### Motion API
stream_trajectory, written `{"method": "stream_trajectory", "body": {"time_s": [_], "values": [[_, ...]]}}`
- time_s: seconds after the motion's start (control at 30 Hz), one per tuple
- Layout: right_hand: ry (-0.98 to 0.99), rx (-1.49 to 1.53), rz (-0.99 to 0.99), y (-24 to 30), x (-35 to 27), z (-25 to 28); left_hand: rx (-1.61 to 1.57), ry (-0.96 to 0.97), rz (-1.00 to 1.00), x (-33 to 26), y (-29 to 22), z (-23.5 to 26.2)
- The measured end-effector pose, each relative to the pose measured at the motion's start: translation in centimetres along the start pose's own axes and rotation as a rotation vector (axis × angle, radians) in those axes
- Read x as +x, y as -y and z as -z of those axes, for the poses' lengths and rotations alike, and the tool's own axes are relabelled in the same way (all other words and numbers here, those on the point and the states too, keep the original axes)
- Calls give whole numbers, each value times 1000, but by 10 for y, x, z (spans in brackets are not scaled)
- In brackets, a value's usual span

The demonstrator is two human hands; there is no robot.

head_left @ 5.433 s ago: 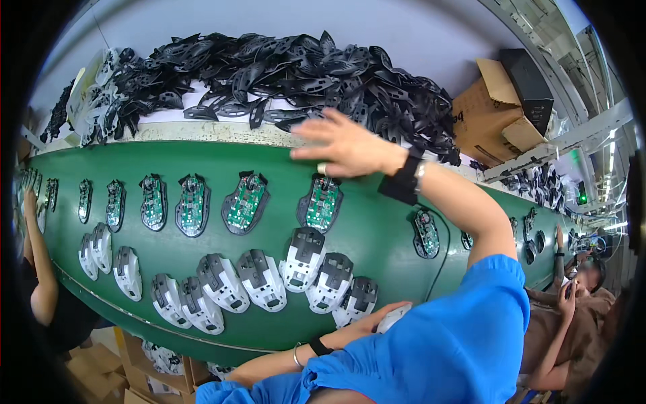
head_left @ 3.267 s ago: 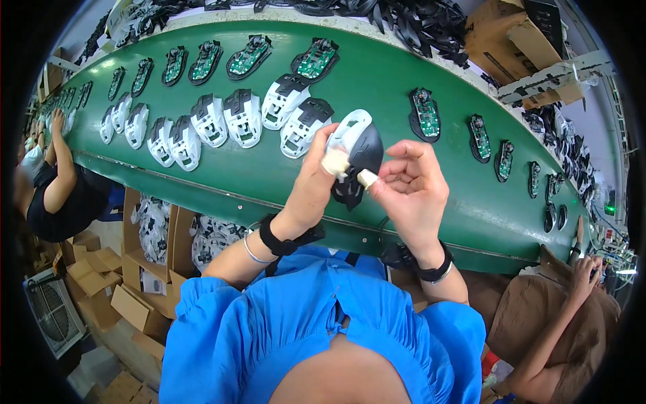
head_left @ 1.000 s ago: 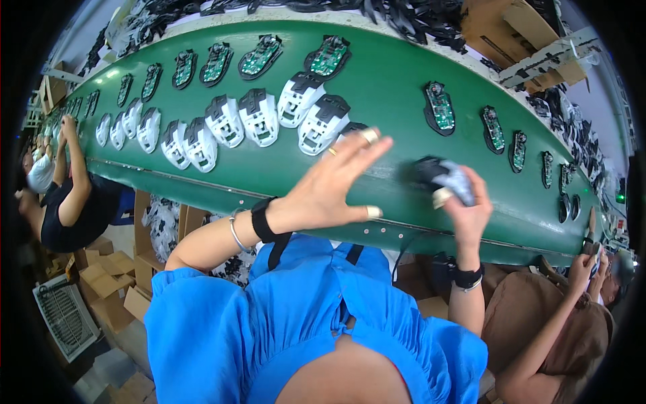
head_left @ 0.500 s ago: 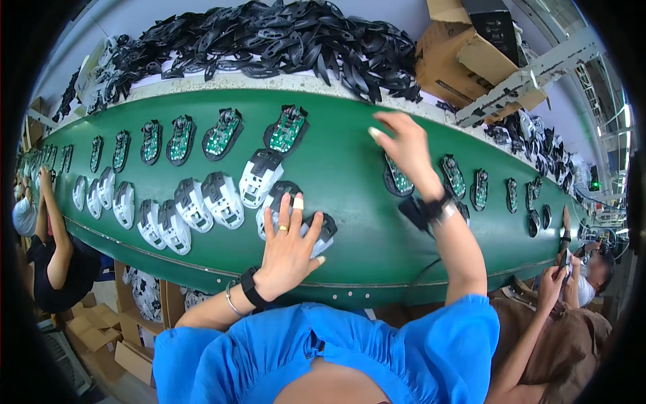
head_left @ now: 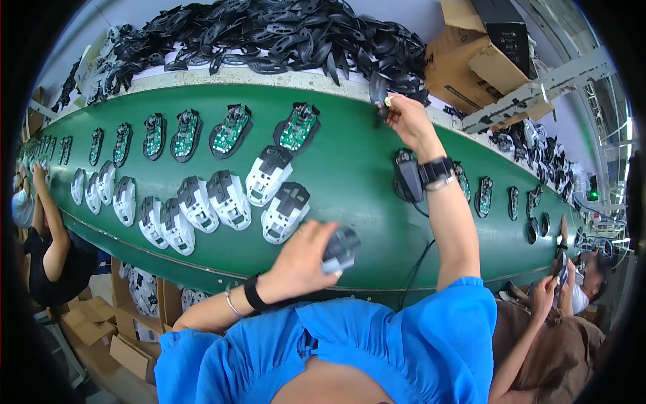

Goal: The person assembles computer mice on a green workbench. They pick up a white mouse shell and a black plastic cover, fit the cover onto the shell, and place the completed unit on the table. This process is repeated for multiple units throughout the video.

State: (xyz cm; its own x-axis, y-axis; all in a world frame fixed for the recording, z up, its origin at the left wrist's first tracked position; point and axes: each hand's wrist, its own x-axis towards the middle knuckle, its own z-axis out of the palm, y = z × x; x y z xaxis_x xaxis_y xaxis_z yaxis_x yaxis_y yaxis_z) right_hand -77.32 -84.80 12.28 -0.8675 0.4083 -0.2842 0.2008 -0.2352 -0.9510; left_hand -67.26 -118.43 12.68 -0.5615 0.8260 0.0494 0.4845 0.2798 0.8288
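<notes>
My left hand (head_left: 304, 261), blurred, grips a white-and-black mouse top shell (head_left: 342, 250) near the belt's front edge. At the back edge, my right hand (head_left: 412, 121) pinches a thin, curved black plastic piece (head_left: 379, 89) beside a pile of similar parts (head_left: 269, 37). Just left of my left hand, a mouse shell (head_left: 285, 213) lies on the green belt (head_left: 356, 182), touching or close to another shell (head_left: 268, 175). Beyond them sits a mouse base with a green circuit board (head_left: 297, 128). Near my right wrist rests a dark mouse-shaped object (head_left: 408, 180), partly hidden.
Several mouse bases with boards (head_left: 229, 131) and several white shells (head_left: 196, 204) line the belt's left half. More bases (head_left: 484, 196) lie at right. A cardboard box (head_left: 464, 60) and a metal beam (head_left: 538, 91) stand at back right. Co-workers (head_left: 538, 316) sit on both sides.
My left hand has moved right and nearer, carrying a shell away from the others. My right hand has reached farther back and now holds a black plastic piece.
</notes>
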Motion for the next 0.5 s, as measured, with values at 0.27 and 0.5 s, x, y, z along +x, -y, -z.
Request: {"method": "stream_trajectory", "body": {"time_s": [0.27, 0.5], "values": [[248, 187, 64, 1, -186, -46, -1230, -402, 335, 35, -3, 26], [147, 39, 204, -24, -237, -80, -1176, -532, 216, 40, -19, 2]]}}
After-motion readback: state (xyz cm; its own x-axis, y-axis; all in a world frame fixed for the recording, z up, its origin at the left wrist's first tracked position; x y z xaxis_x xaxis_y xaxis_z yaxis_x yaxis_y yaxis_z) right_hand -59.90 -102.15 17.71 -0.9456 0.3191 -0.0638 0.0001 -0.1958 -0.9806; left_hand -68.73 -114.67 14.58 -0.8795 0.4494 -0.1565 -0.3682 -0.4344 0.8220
